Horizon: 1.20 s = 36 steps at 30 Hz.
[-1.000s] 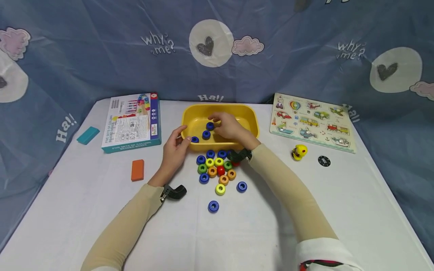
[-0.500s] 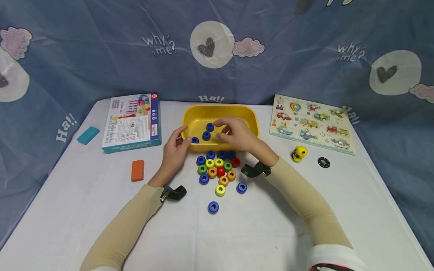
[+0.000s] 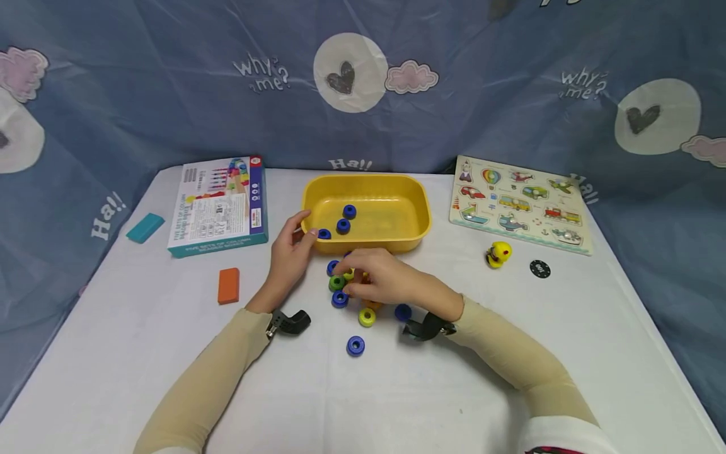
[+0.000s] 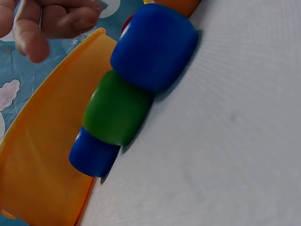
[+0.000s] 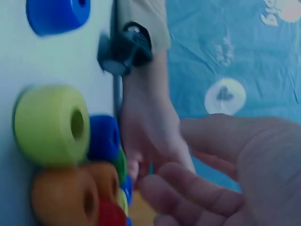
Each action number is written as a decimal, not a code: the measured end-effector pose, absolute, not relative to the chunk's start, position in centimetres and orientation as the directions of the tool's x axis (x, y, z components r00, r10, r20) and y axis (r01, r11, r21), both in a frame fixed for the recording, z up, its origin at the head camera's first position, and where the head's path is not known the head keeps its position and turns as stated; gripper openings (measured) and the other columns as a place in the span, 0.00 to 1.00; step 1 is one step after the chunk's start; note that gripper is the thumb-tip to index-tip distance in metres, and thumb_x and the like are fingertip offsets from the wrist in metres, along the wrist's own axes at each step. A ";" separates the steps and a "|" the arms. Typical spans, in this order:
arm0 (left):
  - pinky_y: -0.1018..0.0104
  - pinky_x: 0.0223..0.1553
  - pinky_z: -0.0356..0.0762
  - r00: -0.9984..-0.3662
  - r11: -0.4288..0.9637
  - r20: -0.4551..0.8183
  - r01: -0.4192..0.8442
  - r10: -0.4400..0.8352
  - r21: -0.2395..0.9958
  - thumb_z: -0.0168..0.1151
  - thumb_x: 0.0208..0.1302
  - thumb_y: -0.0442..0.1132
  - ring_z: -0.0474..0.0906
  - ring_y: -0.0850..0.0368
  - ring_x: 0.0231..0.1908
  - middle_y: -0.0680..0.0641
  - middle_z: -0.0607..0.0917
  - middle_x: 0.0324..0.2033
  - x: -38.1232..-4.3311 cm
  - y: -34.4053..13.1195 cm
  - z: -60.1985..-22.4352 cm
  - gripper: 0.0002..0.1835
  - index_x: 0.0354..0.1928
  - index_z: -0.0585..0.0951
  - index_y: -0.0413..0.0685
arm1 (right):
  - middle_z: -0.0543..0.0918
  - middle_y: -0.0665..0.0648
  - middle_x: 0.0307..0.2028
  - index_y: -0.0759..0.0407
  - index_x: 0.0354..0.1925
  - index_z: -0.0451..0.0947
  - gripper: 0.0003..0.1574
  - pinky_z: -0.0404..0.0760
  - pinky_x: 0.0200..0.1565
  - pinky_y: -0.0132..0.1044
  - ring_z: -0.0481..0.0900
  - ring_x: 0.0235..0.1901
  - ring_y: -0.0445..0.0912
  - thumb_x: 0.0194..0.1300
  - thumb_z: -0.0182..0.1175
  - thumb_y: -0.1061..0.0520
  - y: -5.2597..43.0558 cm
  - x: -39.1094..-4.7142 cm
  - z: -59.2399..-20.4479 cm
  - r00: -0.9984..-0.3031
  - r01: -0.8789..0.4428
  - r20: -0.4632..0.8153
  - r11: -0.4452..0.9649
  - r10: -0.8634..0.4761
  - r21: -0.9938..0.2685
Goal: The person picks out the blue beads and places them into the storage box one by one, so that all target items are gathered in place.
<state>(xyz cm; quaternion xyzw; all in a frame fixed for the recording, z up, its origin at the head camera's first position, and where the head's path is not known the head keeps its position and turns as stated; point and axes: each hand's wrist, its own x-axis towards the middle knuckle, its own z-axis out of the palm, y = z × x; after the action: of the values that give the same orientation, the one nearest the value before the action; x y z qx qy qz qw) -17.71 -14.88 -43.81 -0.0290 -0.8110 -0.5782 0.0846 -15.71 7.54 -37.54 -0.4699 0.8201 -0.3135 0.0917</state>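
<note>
My left hand [image 3: 289, 255] grips the front left corner of a yellow plastic tray [image 3: 420, 236], thumb at the front rim. Three blue beads, one of them a front blue bead [image 3: 343, 226], lie in the tray. Over the bead pile in front of it hovers my right hand [image 3: 380, 277], its fingers loosely bent and apart from the thumb. Nothing shows between them in the right wrist view. Much of the pile is hidden under this hand. A green bead [image 3: 336, 283], a blue bead [image 3: 339, 299] and a yellow bead [image 3: 367, 317] show at its edges.
Separate blue beads lie nearer me, one blue bead [image 3: 355, 346] foremost. A boxed toy set [image 3: 218, 208], a teal block [image 3: 145, 227] and an orange block [image 3: 229, 285] are at left. On the right are a picture puzzle [image 3: 518, 205], a yellow duck figure [image 3: 498, 254] and a black disc [image 3: 540, 268].
My right hand has left the inside of the tray and come nearer me, over the bead pile. The left hand stays at the tray's corner. Three blue beads remain inside.
</note>
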 end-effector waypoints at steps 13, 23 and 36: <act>0.51 0.61 0.75 -0.981 0.320 0.184 0.156 -0.059 0.934 0.52 0.72 0.44 0.74 0.49 0.58 0.49 0.68 0.70 -17.9 -15.0 -43.9 0.24 0.68 0.68 0.51 | 0.82 0.47 0.38 0.50 0.46 0.84 0.16 0.70 0.34 0.28 0.70 0.32 0.38 0.59 0.69 0.51 5.7 -14.7 -39.6 -0.522 -0.778 0.017 0.468 -0.853 -0.419; 0.51 0.63 0.73 -0.985 0.318 0.165 0.141 -0.052 0.938 0.52 0.73 0.43 0.73 0.47 0.59 0.50 0.66 0.71 -17.7 -14.8 -43.5 0.25 0.69 0.67 0.50 | 0.85 0.46 0.40 0.51 0.46 0.83 0.16 0.73 0.38 0.28 0.74 0.33 0.38 0.59 0.69 0.51 5.7 -14.9 -39.8 -0.510 -0.778 0.020 0.450 -0.860 -0.438; 0.51 0.62 0.74 -0.983 0.316 0.178 0.153 -0.050 0.936 0.52 0.72 0.44 0.73 0.47 0.59 0.49 0.67 0.70 -17.8 -15.0 -44.1 0.25 0.69 0.67 0.53 | 0.85 0.55 0.45 0.58 0.49 0.81 0.17 0.81 0.38 0.33 0.78 0.32 0.46 0.61 0.67 0.57 7.9 -20.7 -34.7 -0.728 -0.615 0.123 0.564 -0.674 -0.551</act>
<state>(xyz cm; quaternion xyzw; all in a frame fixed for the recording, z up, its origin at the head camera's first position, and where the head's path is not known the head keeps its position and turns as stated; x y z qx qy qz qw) -17.82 -14.97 -44.15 -0.0322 -0.8065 -0.5840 0.0868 -20.66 7.89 -34.65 -0.3652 0.8828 -0.2911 0.0505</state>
